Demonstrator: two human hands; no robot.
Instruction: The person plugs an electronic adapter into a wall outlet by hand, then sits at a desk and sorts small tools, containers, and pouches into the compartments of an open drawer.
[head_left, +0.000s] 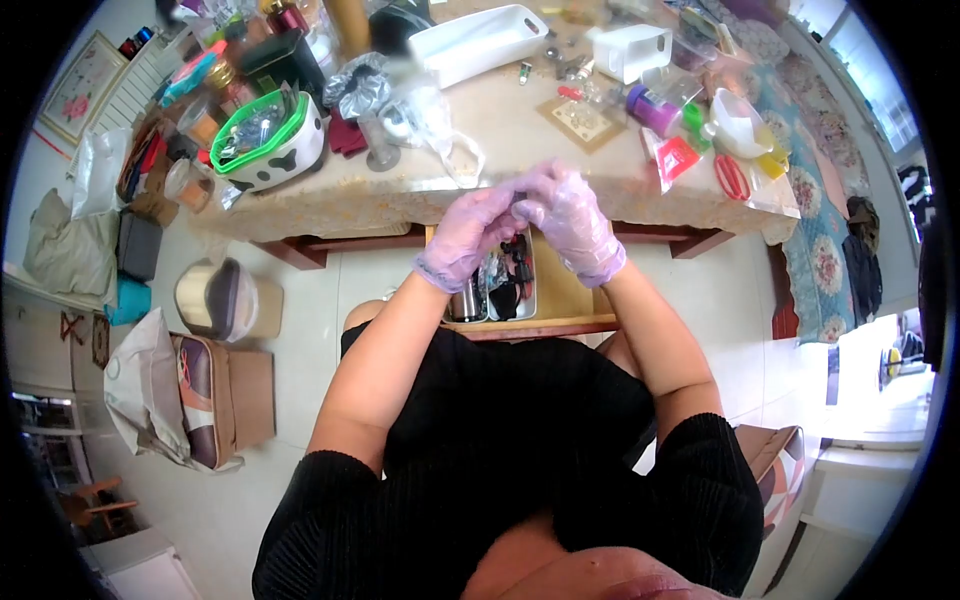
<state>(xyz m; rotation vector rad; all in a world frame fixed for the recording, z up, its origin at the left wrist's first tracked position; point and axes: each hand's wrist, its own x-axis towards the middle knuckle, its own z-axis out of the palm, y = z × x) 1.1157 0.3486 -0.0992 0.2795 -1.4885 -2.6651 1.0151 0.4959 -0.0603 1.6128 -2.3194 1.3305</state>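
Both hands wear thin, translucent purple gloves and meet at the table's front edge. My left hand [468, 232] is closed, its fingers bent toward the right one. My right hand [568, 222] pinches with bent fingers close to the left fingertips. Something small and dark may be between them, but the fingers hide its kind. Right beneath the hands is a pulled-out wooden drawer [568, 285]. In it sits a white tray [530, 302] with black items and a silver cylinder [466, 304], partly covered by my left wrist.
On the cloth-covered table [400, 195] stand a green-rimmed cow-print bin [285, 165], a long white tray [480, 45], a white basket [632, 52] and a plastic bag [430, 120]. Red-handled scissors [732, 177] lie near the right edge. A lidded bin [228, 300] stands on the floor at left.
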